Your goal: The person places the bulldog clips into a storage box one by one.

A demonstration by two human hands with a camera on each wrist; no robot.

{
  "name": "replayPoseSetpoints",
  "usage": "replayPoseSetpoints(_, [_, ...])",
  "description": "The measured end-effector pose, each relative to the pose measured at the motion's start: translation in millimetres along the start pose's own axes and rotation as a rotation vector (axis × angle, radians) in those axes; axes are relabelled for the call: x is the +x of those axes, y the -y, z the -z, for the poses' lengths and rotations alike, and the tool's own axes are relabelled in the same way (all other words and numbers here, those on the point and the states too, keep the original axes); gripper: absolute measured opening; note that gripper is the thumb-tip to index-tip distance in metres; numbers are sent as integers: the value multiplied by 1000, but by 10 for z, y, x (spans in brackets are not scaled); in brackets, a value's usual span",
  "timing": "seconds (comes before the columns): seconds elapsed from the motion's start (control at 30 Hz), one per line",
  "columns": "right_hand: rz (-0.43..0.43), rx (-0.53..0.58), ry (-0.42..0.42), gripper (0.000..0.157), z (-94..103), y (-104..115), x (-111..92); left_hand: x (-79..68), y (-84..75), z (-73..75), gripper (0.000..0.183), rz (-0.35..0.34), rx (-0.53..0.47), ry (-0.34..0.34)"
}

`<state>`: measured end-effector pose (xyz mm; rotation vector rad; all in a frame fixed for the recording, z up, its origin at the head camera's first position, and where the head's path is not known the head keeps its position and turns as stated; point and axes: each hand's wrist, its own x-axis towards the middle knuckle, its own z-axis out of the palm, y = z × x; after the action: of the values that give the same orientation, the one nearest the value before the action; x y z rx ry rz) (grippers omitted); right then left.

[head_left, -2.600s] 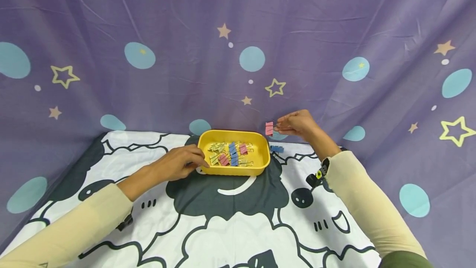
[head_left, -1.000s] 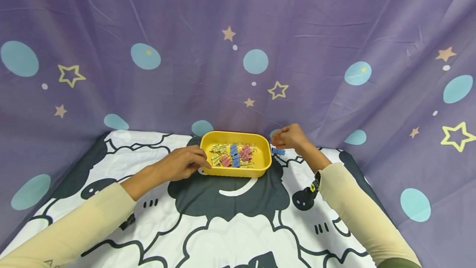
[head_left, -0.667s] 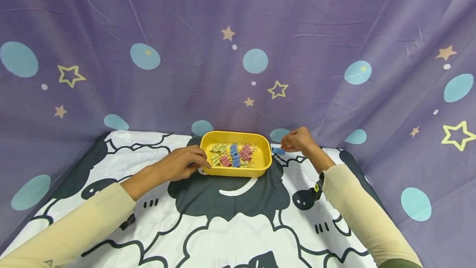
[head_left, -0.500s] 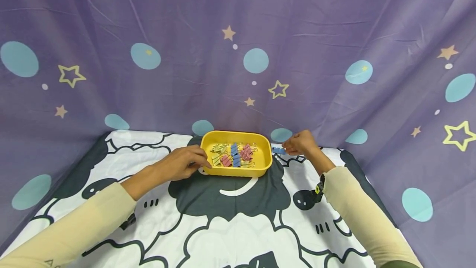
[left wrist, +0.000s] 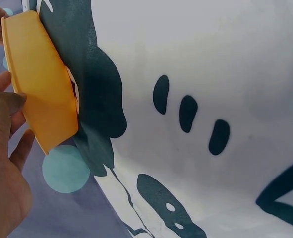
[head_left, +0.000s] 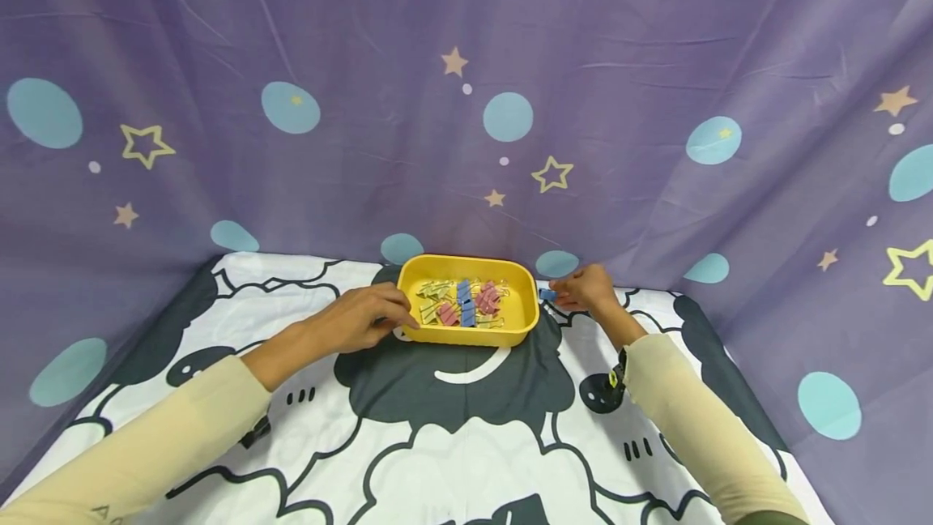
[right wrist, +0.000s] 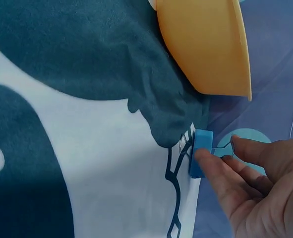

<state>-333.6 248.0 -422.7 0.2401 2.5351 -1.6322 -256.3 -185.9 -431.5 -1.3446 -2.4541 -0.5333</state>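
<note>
A yellow plastic tray stands by the far edge of the cloth, with several binder clips inside in yellow-green, pink and blue. My left hand holds the tray's left end, thumb on the outer wall and fingers at the rim, as the left wrist view shows. Just right of the tray, my right hand pinches a blue binder clip. In the right wrist view one finger lies on its blue body, while others are at a wire handle.
A white cloth with dark cartoon animal prints covers the table. Behind it hangs a purple curtain with stars and dots, meeting the cloth close behind the tray and the right hand.
A pink binder clip from my right hand now lies in the tray's right part. That hand has moved to the blue clip beside the tray and grips it. The left hand stays put.
</note>
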Motion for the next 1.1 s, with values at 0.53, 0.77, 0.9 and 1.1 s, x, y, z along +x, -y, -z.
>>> replayPoseSetpoints(0.53, [-74,293,99,18,86,33,1,21,-4,-5,43,3,15,-4])
replayPoseSetpoints(0.77, [-107,277,155,21,199,64,-3,22,-7,-11,42,10,13,2])
replayPoseSetpoints(0.9, [-117,260,150,30,275,102,-11,15,-8,-14,40,11,14,5])
replayPoseSetpoints(1.1, [-108,299,163,22,377,201,-39,7,-14,-11,38,16,11,8])
